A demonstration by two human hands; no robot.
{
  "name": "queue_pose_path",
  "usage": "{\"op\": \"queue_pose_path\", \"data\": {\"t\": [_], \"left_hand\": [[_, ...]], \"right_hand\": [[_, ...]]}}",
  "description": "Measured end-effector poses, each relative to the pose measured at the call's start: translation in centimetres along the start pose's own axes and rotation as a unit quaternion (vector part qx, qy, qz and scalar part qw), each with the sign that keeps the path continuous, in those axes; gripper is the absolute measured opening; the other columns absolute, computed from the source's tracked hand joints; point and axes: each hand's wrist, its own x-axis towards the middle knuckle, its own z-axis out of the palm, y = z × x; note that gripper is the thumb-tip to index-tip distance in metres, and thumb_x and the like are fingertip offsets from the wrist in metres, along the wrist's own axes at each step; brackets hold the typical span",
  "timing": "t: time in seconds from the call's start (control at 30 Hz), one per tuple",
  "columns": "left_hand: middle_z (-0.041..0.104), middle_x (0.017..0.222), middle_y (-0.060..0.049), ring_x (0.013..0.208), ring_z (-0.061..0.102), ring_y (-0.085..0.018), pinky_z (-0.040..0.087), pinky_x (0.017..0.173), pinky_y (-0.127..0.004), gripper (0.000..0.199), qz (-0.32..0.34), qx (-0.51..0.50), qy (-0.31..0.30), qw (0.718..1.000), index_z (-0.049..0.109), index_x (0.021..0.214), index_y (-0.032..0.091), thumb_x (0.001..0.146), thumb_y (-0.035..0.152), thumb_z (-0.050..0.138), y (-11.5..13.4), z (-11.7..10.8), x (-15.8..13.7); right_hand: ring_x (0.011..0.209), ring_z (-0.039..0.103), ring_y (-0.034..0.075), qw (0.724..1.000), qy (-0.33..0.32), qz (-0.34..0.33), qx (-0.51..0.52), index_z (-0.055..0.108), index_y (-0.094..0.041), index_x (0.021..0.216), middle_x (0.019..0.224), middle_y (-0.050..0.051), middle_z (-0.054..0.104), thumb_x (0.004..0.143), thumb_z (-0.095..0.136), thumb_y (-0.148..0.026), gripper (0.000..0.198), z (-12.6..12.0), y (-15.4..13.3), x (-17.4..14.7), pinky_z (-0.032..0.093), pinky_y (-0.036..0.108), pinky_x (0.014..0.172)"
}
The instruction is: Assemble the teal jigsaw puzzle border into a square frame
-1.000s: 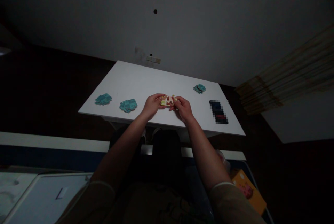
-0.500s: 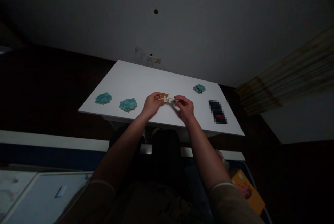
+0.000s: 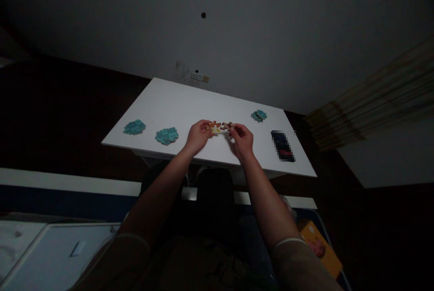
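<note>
Above the front middle of the white table [image 3: 190, 101], my left hand [image 3: 198, 137] is closed on an orange and yellow jigsaw puzzle piece [image 3: 214, 126]. My right hand [image 3: 243, 139] pinches a second, brownish puzzle piece [image 3: 226, 126] between thumb and fingers. The two pieces are held close side by side; whether their edges touch I cannot tell. Left of my hands lie two piles of teal puzzle pieces, a nearer pile [image 3: 167, 135] and a farther-left pile [image 3: 134, 127]. Another teal pile [image 3: 259, 116] sits toward the back right.
A dark, pixelated item [image 3: 283, 146] lies at the table's right end. Behind the table is a grey wall with sockets [image 3: 200, 77], and a curtain [image 3: 339, 119] hangs on the right. An orange box [image 3: 320, 248] is beside me at the lower right.
The piece in my right hand has turned from edge-on to flat, so its face now shows. The left hand's piece has tilted slightly. The teal piles are where they were.
</note>
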Motion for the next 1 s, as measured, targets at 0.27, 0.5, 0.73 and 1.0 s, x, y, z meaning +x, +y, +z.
{"op": "queue_pose_path", "data": {"t": [0.27, 0.5, 0.73, 1.0], "left_hand": [[0.095, 0.129, -0.013, 0.112, 0.09, -0.026, 0.081, 0.095, -0.041, 0.024, 0.017, 0.013, -0.004, 1.0, 0.081, 0.118, 0.02, 0.1, 0.006, 0.088, -0.5, -0.2, 0.4], [0.096, 0.119, -0.012, 0.109, 0.092, -0.028, 0.08, 0.108, -0.051, 0.016, 0.039, 0.01, -0.089, 0.995, 0.086, 0.118, 0.02, 0.103, 0.017, 0.091, -1.5, -0.4, 0.5], [0.095, 0.137, -0.016, 0.129, 0.09, -0.034, 0.071, 0.13, -0.061, 0.024, 0.093, 0.074, -0.1, 0.988, 0.089, 0.123, 0.021, 0.099, 0.019, 0.094, -1.4, -1.2, 0.6], [0.093, 0.127, -0.012, 0.115, 0.091, -0.03, 0.073, 0.115, -0.051, 0.065, 0.059, 0.029, -0.174, 0.983, 0.082, 0.141, 0.021, 0.083, 0.025, 0.111, -1.2, -1.5, 0.5]], "right_hand": [[0.079, 0.076, 0.025, 1.0, 0.015, -0.001, -0.015, 0.078, -0.03, 0.111, 0.093, 0.004, 0.085, 0.091, 0.096, -0.062, 0.041, -0.5, 0.7, 0.3, 0.068, 0.042, 0.075], [0.094, 0.085, 0.03, 0.992, -0.082, -0.005, -0.101, 0.087, -0.029, 0.107, 0.106, 0.009, 0.093, 0.09, 0.096, -0.056, 0.033, 0.4, 0.6, -0.2, 0.075, 0.046, 0.09], [0.106, 0.091, 0.037, 0.989, -0.098, -0.051, -0.095, 0.096, -0.031, 0.103, 0.115, 0.012, 0.098, 0.088, 0.096, -0.044, 0.02, 0.1, 0.0, -0.8, 0.078, 0.058, 0.104], [0.135, 0.09, 0.039, 0.982, -0.068, -0.113, -0.134, 0.092, -0.034, 0.09, 0.139, 0.012, 0.098, 0.091, 0.099, -0.035, 0.007, -0.1, -0.9, -0.7, 0.071, 0.064, 0.129]]}}
